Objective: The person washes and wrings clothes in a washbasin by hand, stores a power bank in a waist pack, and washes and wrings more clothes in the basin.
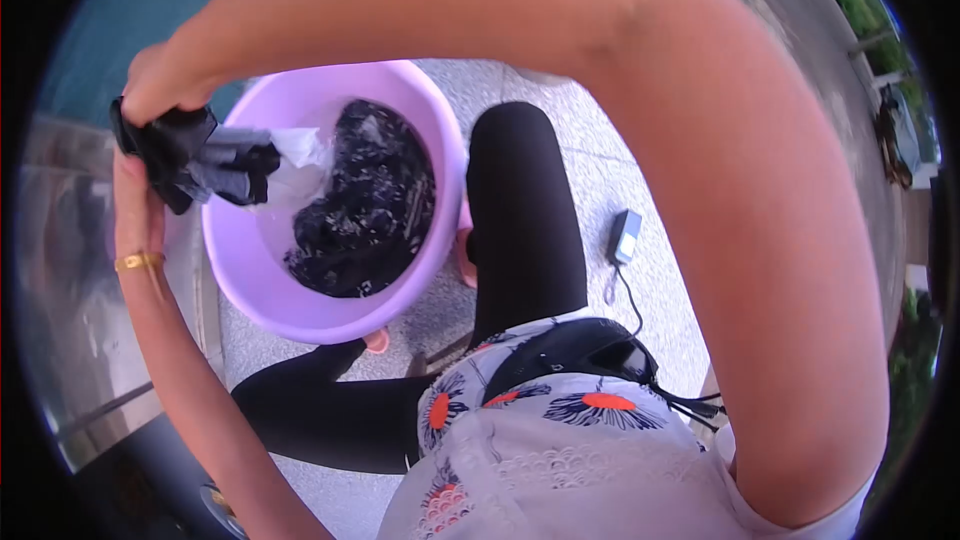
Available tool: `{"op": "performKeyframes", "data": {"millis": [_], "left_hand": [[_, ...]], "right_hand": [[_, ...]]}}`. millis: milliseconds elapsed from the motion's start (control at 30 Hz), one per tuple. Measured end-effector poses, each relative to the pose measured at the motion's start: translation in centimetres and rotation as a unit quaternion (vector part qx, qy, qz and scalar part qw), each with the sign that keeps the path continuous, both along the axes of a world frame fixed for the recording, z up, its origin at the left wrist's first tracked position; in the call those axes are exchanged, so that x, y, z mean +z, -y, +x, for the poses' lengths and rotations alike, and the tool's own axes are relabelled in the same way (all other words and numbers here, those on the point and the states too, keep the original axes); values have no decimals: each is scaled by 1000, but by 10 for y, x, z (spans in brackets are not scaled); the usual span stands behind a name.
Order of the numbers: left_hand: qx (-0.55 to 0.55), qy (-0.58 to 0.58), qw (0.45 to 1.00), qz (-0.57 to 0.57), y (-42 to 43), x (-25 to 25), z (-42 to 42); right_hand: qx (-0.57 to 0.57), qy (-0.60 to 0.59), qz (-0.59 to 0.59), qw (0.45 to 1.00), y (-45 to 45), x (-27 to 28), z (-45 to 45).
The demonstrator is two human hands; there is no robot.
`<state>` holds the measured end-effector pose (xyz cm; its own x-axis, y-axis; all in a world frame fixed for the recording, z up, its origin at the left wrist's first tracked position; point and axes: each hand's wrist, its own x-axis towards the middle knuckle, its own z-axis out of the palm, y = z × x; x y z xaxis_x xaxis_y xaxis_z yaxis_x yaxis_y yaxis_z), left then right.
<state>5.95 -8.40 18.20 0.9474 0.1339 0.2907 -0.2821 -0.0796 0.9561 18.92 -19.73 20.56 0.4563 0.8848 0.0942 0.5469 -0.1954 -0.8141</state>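
Note:
My right hand (160,85) grips a bunched black and grey piece of clothing (200,155) from above. Just below it, my left hand (138,195), with a gold bracelet at the wrist, is closed on the same clothing. The bundle is held up at the left rim of a purple basin (448,140), and a whitish part (300,145) of it, or something pale beside it, reaches over the inside. Soaked dark laundry (370,200) fills much of the basin. Most of my fingers are hidden behind the fabric and wrists.
My knees in black leggings (525,200) flank the basin. On the speckled floor (600,175) to the right lies a small black device (625,235) with a cable. A shiny metallic surface (70,240) stands at the left. A road with greenery runs along the far right.

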Motion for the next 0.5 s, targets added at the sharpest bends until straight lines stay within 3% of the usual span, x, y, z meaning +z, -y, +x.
{"op": "performKeyframes", "data": {"millis": [33, 100, 133, 167, 200, 267, 367, 400, 433, 467, 500], "left_hand": [[-7, -13, 1000, -2, 9, -8, 0], [49, -76, 967, 236, 39, -13, 1], [80, -111, 956, 258, 61, -15, 1], [97, -144, 942, 288, 55, -28, 3], [113, -175, 925, 319, 50, -43, 4], [103, -175, 958, 201, 72, -53, -4], [108, -210, 968, 79, 60, -73, -16], [121, -217, 966, 65, 54, -79, -21], [148, -219, 964, 35, 41, -92, -25], [174, -225, 959, -6, 32, -100, -30], [193, -239, 951, -9, 24, -107, -35]], "right_hand": [[48, -18, -12, 999, -10, -20, 7], [147, -45, -33, 987, -26, -51, 20], [199, -56, -40, 978, -28, -63, 27], [196, -61, -37, 978, -14, -60, 23], [177, -84, -28, 980, 68, -53, -3], [134, -133, -13, 982, 178, -36, -8], [72, -207, 8, 976, 254, -14, -27], [36, -235, 33, 971, 297, -35, -22], [4, -444, 125, 887, 349, -55, -10], [-14, -310, 86, 947, 407, -88, -4], [-104, -397, 237, 881, 475, -134, -12]]}}
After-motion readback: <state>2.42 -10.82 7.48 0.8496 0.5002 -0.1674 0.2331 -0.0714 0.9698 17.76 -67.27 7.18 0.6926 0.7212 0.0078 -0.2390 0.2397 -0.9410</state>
